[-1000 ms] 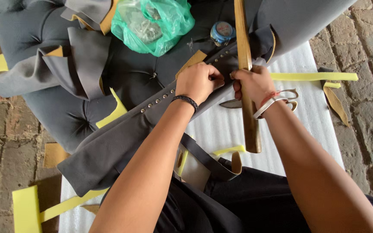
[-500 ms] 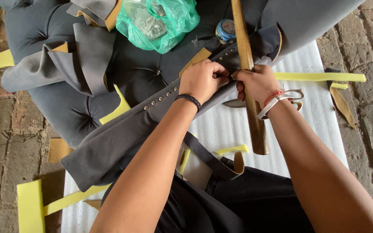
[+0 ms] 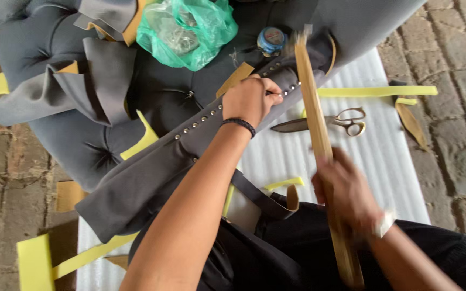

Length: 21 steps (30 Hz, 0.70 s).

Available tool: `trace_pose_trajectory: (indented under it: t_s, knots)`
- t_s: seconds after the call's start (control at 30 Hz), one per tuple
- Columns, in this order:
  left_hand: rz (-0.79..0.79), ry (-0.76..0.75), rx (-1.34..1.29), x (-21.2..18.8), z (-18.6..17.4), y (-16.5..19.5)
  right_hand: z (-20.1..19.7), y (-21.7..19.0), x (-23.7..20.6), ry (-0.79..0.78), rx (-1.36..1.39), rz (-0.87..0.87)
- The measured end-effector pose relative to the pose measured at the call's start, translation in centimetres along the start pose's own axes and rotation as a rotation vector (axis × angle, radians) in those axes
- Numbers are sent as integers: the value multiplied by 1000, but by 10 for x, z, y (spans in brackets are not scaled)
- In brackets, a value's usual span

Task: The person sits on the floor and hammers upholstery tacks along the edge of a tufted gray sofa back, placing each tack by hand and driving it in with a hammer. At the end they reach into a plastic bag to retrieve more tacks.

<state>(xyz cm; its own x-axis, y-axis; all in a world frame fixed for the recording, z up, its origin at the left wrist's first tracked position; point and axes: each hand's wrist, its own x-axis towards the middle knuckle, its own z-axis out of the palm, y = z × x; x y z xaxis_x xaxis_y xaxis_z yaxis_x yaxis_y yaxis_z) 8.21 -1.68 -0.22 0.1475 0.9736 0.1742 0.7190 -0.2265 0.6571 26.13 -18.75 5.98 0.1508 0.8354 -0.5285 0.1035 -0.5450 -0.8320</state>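
1. The wooden stick (image 3: 319,134), long and pale, runs from the person's lap up to the studded edge of the grey upholstered piece (image 3: 152,178); its top end is blurred, just beside the row of metal studs (image 3: 211,113).
2. The right hand (image 3: 349,194) is closed round the lower part of the stick, fingers wrapped about it; the hand is blurred too.
3. The left hand (image 3: 252,99) is curled into a loose fist on the grey fabric at the stud line, fingertips pinched together at a stud; what they pinch is too small to tell. A dark band sits on that wrist.
4. The grey piece lies across the white foam sheet (image 3: 384,161), which covers the brick floor (image 3: 459,81); its studded band slants from the sheet's near left side up toward the far middle.
5. A pair of scissors (image 3: 330,121) lies on the sheet to the right of the stick, near it, blades pointing left.
6. A green plastic bag (image 3: 187,29) rests on the tufted grey cushion at the far side, and a small round blue tin (image 3: 272,40) sits to its right, near the stick's top end.
7. Yellow foam strips (image 3: 376,91) lie on the sheet toward its far right edge; more yellow offcuts lie at the near left corner.
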Motion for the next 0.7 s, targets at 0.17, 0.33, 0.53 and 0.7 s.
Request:
trace_pose_trajectory:
  t_s: [0.17, 0.33, 0.53, 0.7]
  knots:
    - [-53, -67, -42, 5, -1, -1, -7, 21, -33, 6, -319, -6]
    - [-69, -80, -82, 9, 1, -4, 0, 3, -39, 28, -445, 22]
    - [-89, -114, -45, 15, 5, -6, -1, -9, -45, 17, -494, 80]
    - [-121, -152, -53, 16, 4, -6, -6, -3, -41, 10, -538, 117]
